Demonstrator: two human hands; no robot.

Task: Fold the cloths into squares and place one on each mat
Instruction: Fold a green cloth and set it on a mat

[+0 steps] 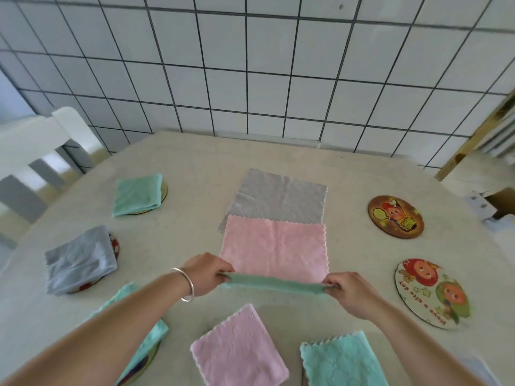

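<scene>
A green cloth (pixel 278 284) is stretched edge-on between my hands above the table. My left hand (pixel 207 274) pinches its left end and my right hand (pixel 348 292) pinches its right end. Behind it a pink cloth (pixel 274 247) lies flat on top of a grey cloth (pixel 281 200). Folded cloths sit on mats: a green one (pixel 138 194) far left, a grey one (pixel 79 259) at left, a green one (pixel 142 341) under my left forearm, a pink one (pixel 239 348) near me, a green one (pixel 344 360) at near right. Two round picture mats (pixel 395 217) (pixel 432 293) at right are bare.
The table (pixel 195 160) is covered in a pale cloth and stands against a white tiled wall (pixel 250 65). A white chair (pixel 41 151) stands at the far left. A wooden frame (pixel 479 129) and a box (pixel 496 201) are at the right edge.
</scene>
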